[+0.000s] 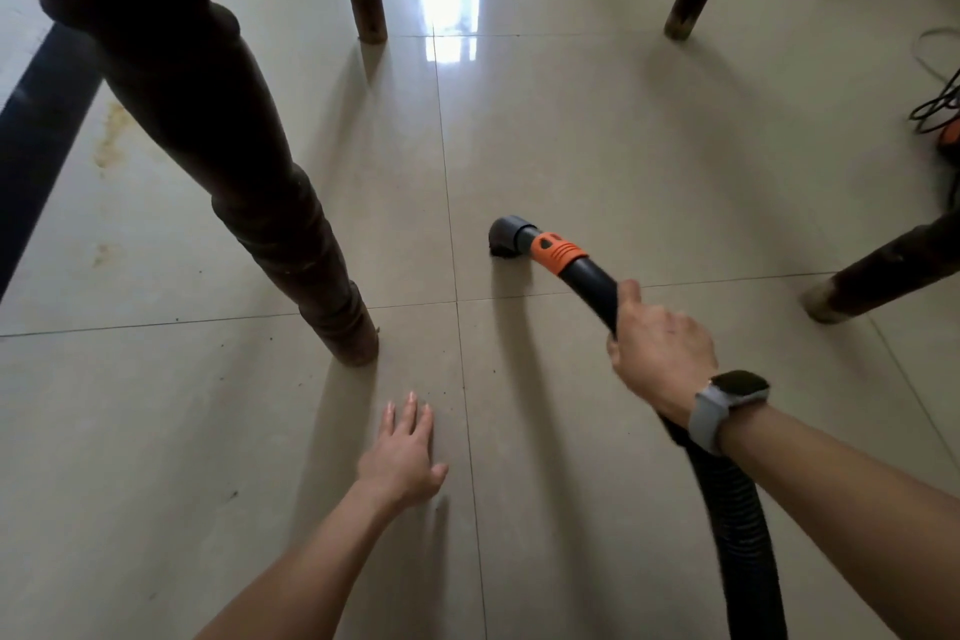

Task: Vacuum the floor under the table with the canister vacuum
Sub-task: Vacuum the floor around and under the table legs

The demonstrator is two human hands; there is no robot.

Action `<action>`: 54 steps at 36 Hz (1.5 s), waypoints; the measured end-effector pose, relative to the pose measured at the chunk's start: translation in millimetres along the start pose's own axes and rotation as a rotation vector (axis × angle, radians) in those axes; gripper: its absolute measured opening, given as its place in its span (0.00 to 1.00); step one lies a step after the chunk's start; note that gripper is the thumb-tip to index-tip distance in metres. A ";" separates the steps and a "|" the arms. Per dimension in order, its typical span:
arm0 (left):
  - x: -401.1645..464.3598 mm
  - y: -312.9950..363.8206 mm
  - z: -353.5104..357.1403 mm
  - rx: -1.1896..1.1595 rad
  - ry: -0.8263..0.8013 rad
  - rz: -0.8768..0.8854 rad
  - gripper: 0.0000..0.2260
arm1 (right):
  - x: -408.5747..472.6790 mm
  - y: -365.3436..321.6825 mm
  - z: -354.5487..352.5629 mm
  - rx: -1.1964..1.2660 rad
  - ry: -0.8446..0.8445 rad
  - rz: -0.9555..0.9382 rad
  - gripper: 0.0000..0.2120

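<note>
The right hand [662, 359] grips the black hose [727, 499], and the brush nozzle [506, 239] sits on the floor [597, 130] between the table legs. The left hand [402, 452] lies flat on the tile, fingers straight. Dark crumbs near the nearest leg [291, 244] could be missed, and the hose may knock that leg; whether the nozzle seals is unclear.

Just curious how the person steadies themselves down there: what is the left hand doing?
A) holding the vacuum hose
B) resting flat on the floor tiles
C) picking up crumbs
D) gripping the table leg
B: the left hand lies with fingers spread on the floor, apart from the table leg, while the right hand grips the hose.
</note>
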State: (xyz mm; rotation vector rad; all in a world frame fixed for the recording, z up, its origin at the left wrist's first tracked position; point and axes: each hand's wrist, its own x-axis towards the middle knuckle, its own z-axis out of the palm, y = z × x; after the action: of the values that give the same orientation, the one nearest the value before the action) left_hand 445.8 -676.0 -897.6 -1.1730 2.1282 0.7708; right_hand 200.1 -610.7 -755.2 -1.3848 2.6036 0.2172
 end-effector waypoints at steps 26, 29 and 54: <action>-3.4 -0.7 -1.6 -0.004 -0.002 0.010 0.36 | 19.5 -11.7 -9.9 0.007 0.057 0.010 0.15; -3.6 0.0 -0.9 0.007 -0.001 0.002 0.36 | 5.8 -20.5 -1.5 0.006 0.027 -0.091 0.17; -6.1 1.9 -2.9 0.013 -0.008 -0.011 0.36 | 9.0 -27.1 1.3 -0.011 0.021 -0.055 0.16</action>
State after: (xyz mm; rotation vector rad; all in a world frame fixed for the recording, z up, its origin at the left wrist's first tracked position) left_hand 446.2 -674.0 -890.9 -1.1721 2.1153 0.7542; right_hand 217.8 -632.7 -759.7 -1.4677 2.5813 0.2099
